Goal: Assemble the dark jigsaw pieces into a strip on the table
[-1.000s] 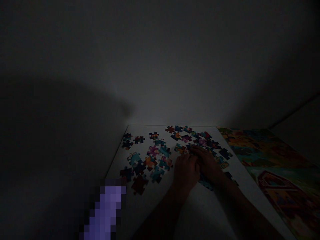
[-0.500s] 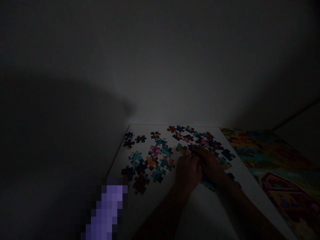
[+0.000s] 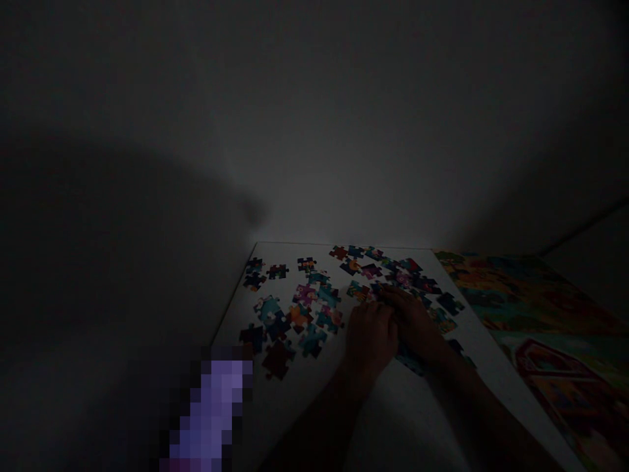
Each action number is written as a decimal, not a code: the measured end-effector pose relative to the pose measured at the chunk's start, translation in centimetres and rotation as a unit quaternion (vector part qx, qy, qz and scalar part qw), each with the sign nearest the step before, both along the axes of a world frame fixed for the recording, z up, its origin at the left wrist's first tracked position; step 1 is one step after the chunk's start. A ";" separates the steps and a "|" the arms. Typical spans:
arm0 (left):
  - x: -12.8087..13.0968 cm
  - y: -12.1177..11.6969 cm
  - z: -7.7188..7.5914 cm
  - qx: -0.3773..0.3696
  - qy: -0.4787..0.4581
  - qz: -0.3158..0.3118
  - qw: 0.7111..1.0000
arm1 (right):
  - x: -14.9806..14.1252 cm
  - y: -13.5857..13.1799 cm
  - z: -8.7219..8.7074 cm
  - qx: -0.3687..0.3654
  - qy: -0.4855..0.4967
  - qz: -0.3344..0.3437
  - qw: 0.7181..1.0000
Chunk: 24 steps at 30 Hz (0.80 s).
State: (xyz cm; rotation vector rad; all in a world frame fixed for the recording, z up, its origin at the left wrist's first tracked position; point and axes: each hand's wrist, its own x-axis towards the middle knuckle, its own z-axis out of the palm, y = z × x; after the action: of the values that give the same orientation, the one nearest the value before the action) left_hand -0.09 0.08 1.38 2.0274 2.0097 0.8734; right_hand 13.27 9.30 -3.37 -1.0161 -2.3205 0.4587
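Colourful jigsaw puzzle pieces [image 3: 304,295] lie scattered, some joined in small clusters, on a white board [image 3: 393,406]. My left hand [image 3: 371,337] rests curled at the edge of the pile, its fingertips hidden. Right beside it, my right hand [image 3: 415,324] lies palm down, with its fingers reaching toward my left hand. A teal puzzle piece [image 3: 410,360] pokes out from under my right hand. The dim light hides whether either hand holds a piece.
A large colourful printed picture [image 3: 545,321] lies along the right side of the board, showing a red shape. A pale wall [image 3: 314,131] rises behind. A blurred purple patch [image 3: 209,413] covers part of the lower left.
The whole view has shifted slightly to the right in the picture. My hands stay together over the same pieces, with no visible change in their grip.
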 end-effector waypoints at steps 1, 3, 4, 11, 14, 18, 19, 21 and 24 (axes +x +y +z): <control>0.0 0.0 0.0 -0.001 0.000 0.000 1.000 | 0.0 0.0 0.1 -0.001 -0.003 0.003 1.000; 0.1 0.0 -0.1 -0.003 0.000 -0.001 1.000 | -0.1 0.0 0.3 0.001 -0.006 0.004 1.000; 0.1 0.0 -0.1 -0.004 0.001 0.000 1.000 | -0.1 0.0 0.3 0.003 -0.008 0.003 1.000; 0.1 -0.2 0.1 -0.015 0.005 0.001 1.000 | -0.1 0.0 0.0 0.007 -0.012 -0.001 1.000; 0.0 -0.1 0.2 -0.018 0.005 -0.003 1.000 | 0.0 0.1 -0.2 0.004 -0.012 -0.001 1.000; 0.0 0.0 -0.1 -0.009 0.002 -0.001 1.000 | 0.0 0.1 -0.4 0.015 -0.006 -0.002 1.000; 0.1 0.0 -0.1 -0.006 0.002 0.000 1.000 | 0.0 0.1 -0.4 0.018 -0.006 -0.001 1.000; 0.1 0.0 -0.3 -0.002 0.003 0.003 1.000 | 0.0 0.2 -0.5 0.024 -0.003 0.004 1.000; 0.1 0.0 -0.3 0.002 0.003 0.006 1.000 | 0.1 0.2 -0.4 0.029 0.002 0.007 1.000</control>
State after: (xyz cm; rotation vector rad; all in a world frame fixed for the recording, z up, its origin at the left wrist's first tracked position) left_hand 0.03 0.06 1.03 2.0251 2.0268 0.8738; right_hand 13.41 9.49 -3.82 -0.9710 -2.3239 0.3956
